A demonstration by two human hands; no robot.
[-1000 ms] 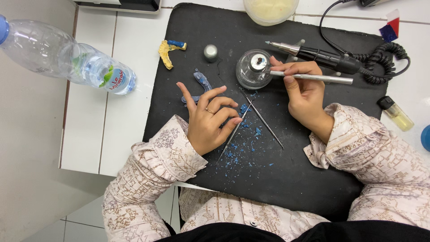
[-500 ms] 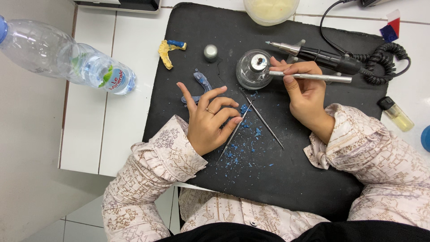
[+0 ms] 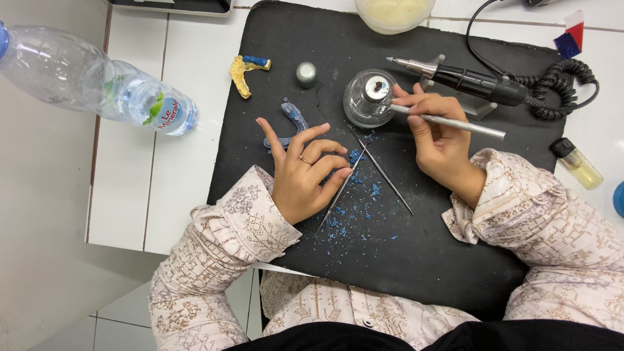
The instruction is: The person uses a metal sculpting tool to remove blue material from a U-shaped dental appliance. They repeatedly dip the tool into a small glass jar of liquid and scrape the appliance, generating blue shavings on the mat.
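Pale patterned sleeves with ruffled cuffs, ring on left hand [image 3: 304, 175]

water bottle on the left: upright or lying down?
Lying down. The plastic water bottle rests on its side on the white tiled counter, its label facing up.

At the far left we see a clear plastic water bottle [image 3: 91, 81] lying on its side on the white tiled counter, its label [image 3: 166, 112] blue and white with a green leaf and a red patch. At the far right edge lies a small clear vial [image 3: 577, 164] of yellowish liquid with a black cap.
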